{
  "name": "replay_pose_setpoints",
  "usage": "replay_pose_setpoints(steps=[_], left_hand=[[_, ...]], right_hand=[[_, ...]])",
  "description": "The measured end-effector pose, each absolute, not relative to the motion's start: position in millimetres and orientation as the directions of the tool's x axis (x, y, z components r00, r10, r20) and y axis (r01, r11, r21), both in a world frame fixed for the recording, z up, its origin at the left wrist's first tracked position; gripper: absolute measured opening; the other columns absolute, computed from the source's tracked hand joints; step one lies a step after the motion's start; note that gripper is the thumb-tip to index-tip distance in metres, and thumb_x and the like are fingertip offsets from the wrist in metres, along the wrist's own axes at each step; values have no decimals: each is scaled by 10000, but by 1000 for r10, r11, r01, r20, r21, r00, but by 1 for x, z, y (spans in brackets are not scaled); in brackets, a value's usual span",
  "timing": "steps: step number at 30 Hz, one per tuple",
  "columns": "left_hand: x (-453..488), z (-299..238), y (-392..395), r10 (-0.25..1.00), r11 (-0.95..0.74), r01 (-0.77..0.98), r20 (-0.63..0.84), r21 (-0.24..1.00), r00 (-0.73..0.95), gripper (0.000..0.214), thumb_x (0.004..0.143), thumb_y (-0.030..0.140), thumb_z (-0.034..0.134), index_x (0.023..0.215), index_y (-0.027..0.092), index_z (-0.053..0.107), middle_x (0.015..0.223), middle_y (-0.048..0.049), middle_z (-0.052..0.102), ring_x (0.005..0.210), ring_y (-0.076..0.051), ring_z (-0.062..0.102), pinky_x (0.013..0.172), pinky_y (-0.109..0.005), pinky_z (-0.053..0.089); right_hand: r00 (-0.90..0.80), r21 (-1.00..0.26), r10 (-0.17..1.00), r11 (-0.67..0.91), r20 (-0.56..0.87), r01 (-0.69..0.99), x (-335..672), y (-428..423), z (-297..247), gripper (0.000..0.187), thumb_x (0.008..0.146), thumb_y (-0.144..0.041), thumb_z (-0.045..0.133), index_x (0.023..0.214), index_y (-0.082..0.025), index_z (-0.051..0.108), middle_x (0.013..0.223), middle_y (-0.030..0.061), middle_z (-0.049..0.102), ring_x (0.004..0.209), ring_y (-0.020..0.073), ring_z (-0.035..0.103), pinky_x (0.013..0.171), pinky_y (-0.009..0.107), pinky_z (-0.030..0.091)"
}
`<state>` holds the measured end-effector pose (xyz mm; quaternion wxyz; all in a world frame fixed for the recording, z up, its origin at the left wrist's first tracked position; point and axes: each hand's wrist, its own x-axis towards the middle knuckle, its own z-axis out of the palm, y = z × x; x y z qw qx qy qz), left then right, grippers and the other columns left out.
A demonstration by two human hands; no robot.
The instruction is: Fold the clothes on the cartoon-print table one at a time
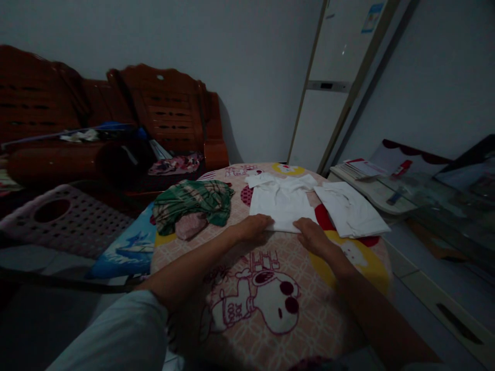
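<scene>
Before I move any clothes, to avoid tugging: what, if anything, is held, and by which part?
The middle white shirt, by its near edge: left hand toward one end, right hand toward the other.

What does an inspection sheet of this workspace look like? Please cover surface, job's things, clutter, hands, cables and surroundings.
Surface: table, rounded edge, patterned covering.
Job's things: white shirt, spread flat; folded white cloth to its right.
Clutter: green checked cloth and pink cloth, bunched at left.
Hands: left hand and right hand at the shirt's near edge; firmness of grip unclear.
Cables: nothing seen.
Surroundings: dim; wooden seat and tall white unit beyond.
</scene>
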<state>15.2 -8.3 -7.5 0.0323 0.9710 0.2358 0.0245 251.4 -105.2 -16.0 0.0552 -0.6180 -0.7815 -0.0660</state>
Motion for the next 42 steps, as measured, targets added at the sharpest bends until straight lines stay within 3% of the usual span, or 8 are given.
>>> replay_pose_setpoints(steps=[4, 9, 16, 22, 26, 30, 35, 42], left_hand=[[21, -15, -10, 527, -850, 525, 68, 39, 847, 366, 902, 178, 504, 1261, 165, 572, 1201, -123, 659, 1073, -227, 641, 886, -319, 499], [3, 13, -18, 491, -871, 490, 10, 25, 871, 385, 849, 86, 499, 1193, 168, 652, 1035, -129, 715, 948, -246, 678, 835, -336, 501], [-24, 52, -71, 261, -915, 314, -221, 255, 940, 397, 717, 37, 576, 1026, 225, 739, 836, -59, 748, 757, -199, 679, 685, -254, 489], [-17, 57, -53, 34, -752, 215, -289, 623, 957, 264, 777, 154, 666, 1024, 198, 746, 891, -47, 766, 726, -159, 687, 654, -214, 488], [-4, 58, 10, 435, -702, 392, -79, 595, 897, 210, 869, 185, 542, 878, 132, 745, 712, -37, 728, 627, -122, 650, 636, -194, 462], [8, 43, 74, 854, -515, 704, 226, 489, 469, 257, 874, 181, 512, 954, 115, 747, 872, -82, 756, 811, -165, 678, 767, -228, 479], [13, 5, 115, 947, -307, 865, 214, 396, 238, 354, 912, 172, 427, 1079, 152, 739, 1130, -117, 722, 1076, -201, 643, 920, -251, 452], [21, -13, 134, 961, -275, 902, 58, 333, 272, 321, 885, 277, 517, 1126, 187, 709, 1176, -125, 698, 1131, -257, 625, 921, -304, 472]], right_hand=[[-140, 122, 984, 126, 112, 984, 234, -99, -9, 280, 886, -68, 453, 1064, -139, 657, 1066, 150, 663, 1011, 235, 597, 846, 322, 451], [-134, -48, 984, 140, 117, 989, 230, -111, 15, 226, 865, -139, 511, 987, -158, 701, 942, 102, 718, 888, 210, 642, 766, 290, 431], [-370, -296, 928, 365, 42, 883, 236, -167, 25, 224, 775, -140, 559, 923, -183, 722, 915, 70, 719, 871, 204, 634, 774, 285, 440], [-508, -565, 815, 290, -277, 772, 230, -163, 46, 140, 775, -241, 629, 763, -161, 742, 684, 9, 688, 611, 129, 580, 581, 226, 375], [-409, -671, 898, 203, -163, 713, 231, -137, 52, 231, 835, -296, 570, 804, -133, 731, 701, 25, 690, 602, 126, 575, 540, 216, 362], [-167, -674, 981, 190, 100, 714, 238, -99, 42, 281, 880, -307, 510, 804, -123, 708, 704, 57, 695, 644, 161, 611, 599, 248, 433], [-1, -402, 924, 167, 382, 900, 259, -41, 35, 295, 916, -229, 459, 1042, -141, 712, 1045, 119, 734, 948, 222, 652, 855, 326, 476], [98, -60, 977, -88, 191, 994, 288, 42, 17, 401, 914, -92, 361, 1182, -69, 659, 1152, 200, 686, 1101, 238, 622, 953, 334, 426]])
